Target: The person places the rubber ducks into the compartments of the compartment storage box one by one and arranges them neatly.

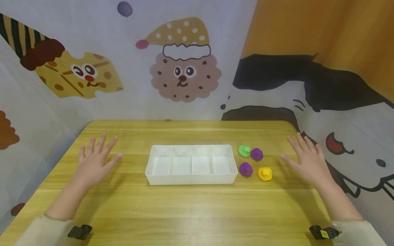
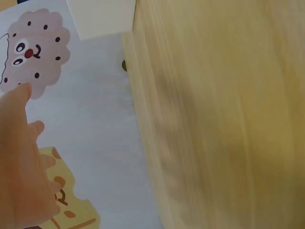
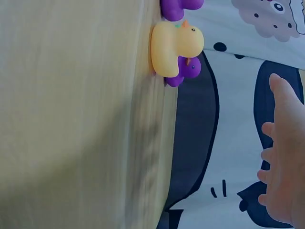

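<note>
Head view: both hands apart, nothing held. Left hand (image 1: pixel 95 165) hangs over the left side of the bench (image 1: pixel 194 215), fingers spread; right hand (image 1: pixel 309 164) hangs over the right side, same pose. Each grip is plainly apart, no contact with anything; shadows on the wood and both wrist views suggest they're raised off it. White tray (image 1: pixel 192 179) sits mid-bench between them, four compartments in a row. Four toy ducks stand upright just right of it, all outside: green duck (image 1: pixel 244 151) at the back, far purple duck (image 1: pixel 257 154) right beside it (can't tell if touching), near purple duck (image 1: pixel 246 169) close to the tray's right end, yellow duck (image 1: pixel 265 174) nearest the right hand and apart from the rest. Step, my read: ready pose, handling not begun. Next move, if it's a pick, calls for the right hand: come inward and down, thumb and fingers round one body. Yellow looks the easiest reach; green and far purple sit tight, so approach with narrow fingers to avoid nudging the neighbour. Left hand is well placed to steady the tray.
</note>
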### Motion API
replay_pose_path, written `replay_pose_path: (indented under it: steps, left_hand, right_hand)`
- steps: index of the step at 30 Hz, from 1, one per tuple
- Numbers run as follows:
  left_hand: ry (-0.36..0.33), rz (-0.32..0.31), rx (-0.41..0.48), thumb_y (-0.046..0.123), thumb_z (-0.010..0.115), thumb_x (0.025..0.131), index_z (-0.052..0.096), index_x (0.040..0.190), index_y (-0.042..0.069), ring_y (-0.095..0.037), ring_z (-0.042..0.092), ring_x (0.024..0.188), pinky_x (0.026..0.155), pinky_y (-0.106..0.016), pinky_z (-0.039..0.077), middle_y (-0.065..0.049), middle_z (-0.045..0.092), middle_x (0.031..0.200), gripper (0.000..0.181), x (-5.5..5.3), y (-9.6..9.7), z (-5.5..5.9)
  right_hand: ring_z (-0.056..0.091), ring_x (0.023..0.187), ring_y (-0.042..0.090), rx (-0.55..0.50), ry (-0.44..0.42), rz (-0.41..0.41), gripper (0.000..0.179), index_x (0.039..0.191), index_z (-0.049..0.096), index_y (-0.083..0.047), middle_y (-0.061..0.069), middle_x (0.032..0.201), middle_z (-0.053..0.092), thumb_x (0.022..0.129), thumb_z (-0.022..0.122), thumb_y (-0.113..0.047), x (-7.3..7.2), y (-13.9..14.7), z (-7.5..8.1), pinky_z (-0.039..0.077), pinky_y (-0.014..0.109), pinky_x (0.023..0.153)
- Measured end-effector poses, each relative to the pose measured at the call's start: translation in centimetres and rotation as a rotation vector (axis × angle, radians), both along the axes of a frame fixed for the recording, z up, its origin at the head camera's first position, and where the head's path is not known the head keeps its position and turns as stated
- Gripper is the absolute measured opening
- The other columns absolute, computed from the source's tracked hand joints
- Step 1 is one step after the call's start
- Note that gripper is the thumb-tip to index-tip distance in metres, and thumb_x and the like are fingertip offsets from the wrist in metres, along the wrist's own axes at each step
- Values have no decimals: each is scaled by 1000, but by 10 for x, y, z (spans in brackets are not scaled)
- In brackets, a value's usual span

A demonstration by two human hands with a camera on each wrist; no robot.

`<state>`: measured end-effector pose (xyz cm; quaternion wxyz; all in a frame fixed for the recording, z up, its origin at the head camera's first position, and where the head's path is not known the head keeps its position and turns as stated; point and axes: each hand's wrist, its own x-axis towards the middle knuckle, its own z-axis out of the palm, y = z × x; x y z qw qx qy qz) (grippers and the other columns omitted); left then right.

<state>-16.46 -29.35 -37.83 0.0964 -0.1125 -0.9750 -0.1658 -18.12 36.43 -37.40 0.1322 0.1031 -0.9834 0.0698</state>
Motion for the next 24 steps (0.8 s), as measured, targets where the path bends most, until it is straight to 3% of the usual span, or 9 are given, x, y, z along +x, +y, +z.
replay_pose_path:
  steps: [10, 17, 24]
  left_hand:
    - [50, -27, 106, 41, 44, 101, 14, 155, 21, -45, -9, 140, 103, -63, -13, -18, -2, 158, 66, 4, 14, -8]
    - [104, -44, 235, 35, 45, 101, 21, 154, 15, -47, 0, 140, 103, -65, -9, -23, 8, 156, 61, 5, 24, -20]
    - [129, -99, 388, 25, 49, 100, 26, 152, 10, -49, 9, 138, 105, -65, -1, -27, 16, 153, 58, 4, 33, -29]
  right_hand:
    - [3, 142, 42, -171, 49, 64, 73, 153, 20, -12, 25, 155, 9, 96, 54, -41, 14, -9, -8, -6, 54, 110]
    - [13, 137, 50, -286, 46, 92, 70, 151, 27, -10, 23, 155, 14, 95, 60, -34, 23, -21, -15, 6, 69, 102]
    - [21, 132, 53, -379, 2, 105, 68, 150, 32, -11, 25, 151, 24, 93, 64, -30, 29, -26, -23, 11, 71, 101]
